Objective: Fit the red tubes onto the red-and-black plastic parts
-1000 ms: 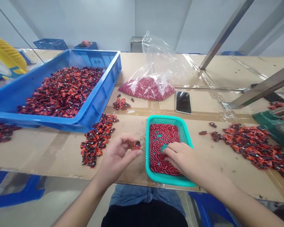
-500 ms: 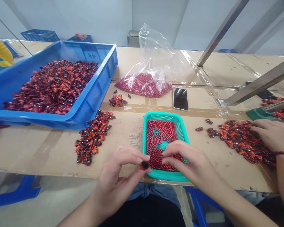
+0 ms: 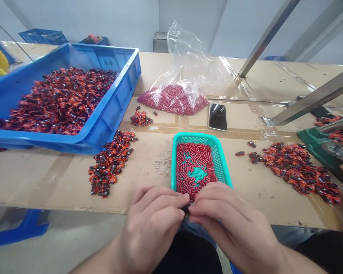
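Black-and-orange piece (image 3: 185, 208), tiny and mostly hidden, sits pinched at the fingertips of the left hand (image 3: 151, 228) and right hand (image 3: 228, 224), both nearly closed, just over the near edge of the teal basket (image 3: 173, 163) — probably light and stiff, best held by its body.

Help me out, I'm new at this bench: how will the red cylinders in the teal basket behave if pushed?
The red cylinders look stiff, each lying straight. Being round, they would probably roll and slide apart easily; bare mesh of the teal basket shows between them. They are probably light, given how loosely they lie.
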Action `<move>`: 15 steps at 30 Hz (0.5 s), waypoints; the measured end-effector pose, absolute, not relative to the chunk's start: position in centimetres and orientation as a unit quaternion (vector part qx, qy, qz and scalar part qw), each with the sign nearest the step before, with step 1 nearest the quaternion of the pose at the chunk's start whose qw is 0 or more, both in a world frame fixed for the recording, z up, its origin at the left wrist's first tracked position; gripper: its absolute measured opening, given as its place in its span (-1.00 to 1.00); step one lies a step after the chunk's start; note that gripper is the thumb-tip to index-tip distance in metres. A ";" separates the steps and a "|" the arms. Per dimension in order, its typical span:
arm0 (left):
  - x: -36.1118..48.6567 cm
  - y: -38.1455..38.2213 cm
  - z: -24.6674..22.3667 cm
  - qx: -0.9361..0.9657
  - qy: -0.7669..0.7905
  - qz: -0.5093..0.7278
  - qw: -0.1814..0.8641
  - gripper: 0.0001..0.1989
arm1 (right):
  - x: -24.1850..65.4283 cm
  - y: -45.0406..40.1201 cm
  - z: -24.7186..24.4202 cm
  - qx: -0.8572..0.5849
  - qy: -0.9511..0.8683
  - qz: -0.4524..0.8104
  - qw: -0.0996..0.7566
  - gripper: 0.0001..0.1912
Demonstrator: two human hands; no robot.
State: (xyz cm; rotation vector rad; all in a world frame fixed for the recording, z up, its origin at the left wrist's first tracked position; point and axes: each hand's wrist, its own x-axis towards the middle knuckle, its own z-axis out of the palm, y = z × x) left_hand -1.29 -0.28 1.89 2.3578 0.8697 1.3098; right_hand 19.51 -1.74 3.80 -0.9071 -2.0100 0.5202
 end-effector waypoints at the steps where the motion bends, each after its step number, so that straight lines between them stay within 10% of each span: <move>1: -1.3 -0.4 1.9 0.826 0.306 0.451 0.143 -0.80 | 19.5 -1.7 3.7 -0.364 -0.804 0.208 0.421 -0.88; 15: -0.2 -2.3 0.6 0.852 0.220 0.465 -0.098 -0.63 | 20.5 -2.0 4.3 -0.367 -0.688 0.548 0.303 -0.70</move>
